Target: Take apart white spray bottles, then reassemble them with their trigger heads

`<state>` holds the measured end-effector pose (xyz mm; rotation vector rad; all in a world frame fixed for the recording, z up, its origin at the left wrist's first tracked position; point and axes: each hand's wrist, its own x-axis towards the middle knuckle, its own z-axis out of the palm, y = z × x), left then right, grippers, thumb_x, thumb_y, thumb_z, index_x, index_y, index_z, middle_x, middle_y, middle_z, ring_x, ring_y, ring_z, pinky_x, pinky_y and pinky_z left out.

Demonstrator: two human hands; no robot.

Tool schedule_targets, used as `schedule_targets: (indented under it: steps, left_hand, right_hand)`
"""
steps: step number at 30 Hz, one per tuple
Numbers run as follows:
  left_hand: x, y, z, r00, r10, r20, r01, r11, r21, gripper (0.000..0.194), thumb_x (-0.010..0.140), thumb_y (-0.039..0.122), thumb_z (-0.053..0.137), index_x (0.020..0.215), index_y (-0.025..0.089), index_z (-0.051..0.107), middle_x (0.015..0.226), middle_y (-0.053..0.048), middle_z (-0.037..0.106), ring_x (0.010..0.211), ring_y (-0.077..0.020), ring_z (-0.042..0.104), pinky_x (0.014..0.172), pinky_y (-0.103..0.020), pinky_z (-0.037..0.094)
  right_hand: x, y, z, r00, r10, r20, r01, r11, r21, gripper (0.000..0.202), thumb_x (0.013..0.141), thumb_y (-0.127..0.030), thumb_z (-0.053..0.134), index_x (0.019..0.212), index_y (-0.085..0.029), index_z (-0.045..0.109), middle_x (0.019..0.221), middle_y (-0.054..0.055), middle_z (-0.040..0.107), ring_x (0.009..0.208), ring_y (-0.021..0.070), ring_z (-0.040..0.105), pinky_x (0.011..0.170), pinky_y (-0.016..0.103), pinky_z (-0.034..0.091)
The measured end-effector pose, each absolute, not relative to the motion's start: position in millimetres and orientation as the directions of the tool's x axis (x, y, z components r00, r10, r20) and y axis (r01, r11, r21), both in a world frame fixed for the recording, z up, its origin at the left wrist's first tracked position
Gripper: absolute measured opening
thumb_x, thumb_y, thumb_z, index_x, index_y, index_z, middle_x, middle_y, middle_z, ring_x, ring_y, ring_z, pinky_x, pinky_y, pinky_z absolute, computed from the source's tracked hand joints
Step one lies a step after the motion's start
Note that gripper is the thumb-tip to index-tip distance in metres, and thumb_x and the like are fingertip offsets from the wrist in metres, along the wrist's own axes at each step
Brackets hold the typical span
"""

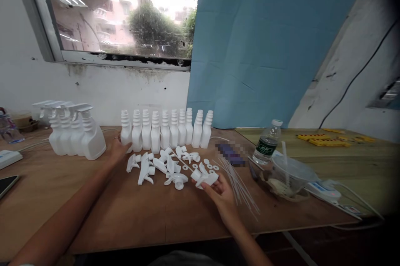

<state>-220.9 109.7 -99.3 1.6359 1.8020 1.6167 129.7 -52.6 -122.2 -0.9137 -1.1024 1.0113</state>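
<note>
My left hand (118,148) reaches to the left end of a row of white plastic bottles without tops and grips the end spray bottle (126,126) low on its body. That bottle stands upright. In my right hand (224,195) is a white trigger spray head (204,176), held between thumb and fingers above the table. A thin dip tube (181,160) extends from it up and to the left. Between my hands lies a pile of loose white spray heads (145,170). Several small white washers (206,161) lie just beyond my right hand.
Thin clear tubes (239,185) lie right of my right hand. Assembled spray bottles (93,141) stand at the left. Farther right are a water bottle (265,145), a plastic bowl (293,172) and a power strip (321,191). A phone (8,185) lies at the left edge.
</note>
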Motion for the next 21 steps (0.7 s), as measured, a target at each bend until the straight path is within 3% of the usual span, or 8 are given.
schedule_targets:
  steps: [6,10,12,21]
  left_hand:
    - [-236.4,82.5,-84.1,-0.430,0.688,0.585,0.655,-0.208,0.726,0.053,0.070,0.015,0.062,0.122,0.019,0.051,0.112,-0.007,0.063,0.101,-0.0284,0.061,0.090,-0.043,0.048]
    - [-241.3,62.3,-73.0,-0.244,0.512,0.824,0.830,-0.329,0.450,0.040,0.072,0.013,0.055,0.112,0.018,0.059,0.107,-0.007,0.066,0.102,-0.0267,0.060,0.093,-0.040,0.045]
    - [-240.8,58.0,-72.3,-0.164,0.458,0.874,0.872,-0.347,0.346,0.038,0.071,0.012,0.053,0.108,0.017,0.061,0.106,-0.007,0.067,0.103,-0.0266,0.059,0.097,-0.041,0.042]
    - [-243.3,59.1,-79.1,-0.014,0.358,0.934,0.910,-0.382,0.161,0.039,0.073,0.008,0.052,0.110,0.019,0.060,0.105,-0.008,0.068,0.100,-0.0252,0.061,0.096,-0.040,0.039]
  right_hand:
    - [142.4,-54.0,-125.0,0.261,0.886,0.384,-0.055,0.411,-0.910,0.031,0.076,-0.040,0.074,0.094,-0.022,0.057,0.094,0.006,0.072,0.087,0.0222,0.066,0.082,0.033,0.049]
    - [150.9,-59.7,-120.6,0.330,0.822,0.465,0.021,0.485,-0.874,0.026,0.079,-0.036,0.071,0.093,-0.022,0.054,0.094,0.007,0.071,0.090,0.0216,0.066,0.083,0.031,0.048]
    - [153.0,-62.1,-118.4,0.329,0.806,0.491,0.058,0.502,-0.863,0.026,0.079,-0.035,0.071,0.093,-0.022,0.054,0.094,0.006,0.070,0.091,0.0213,0.066,0.083,0.031,0.049]
    - [152.2,-60.2,-118.0,0.282,0.814,0.509,0.164,0.482,-0.861,0.024,0.077,-0.036,0.071,0.087,-0.022,0.054,0.089,0.005,0.070,0.090,0.0219,0.067,0.081,0.031,0.053]
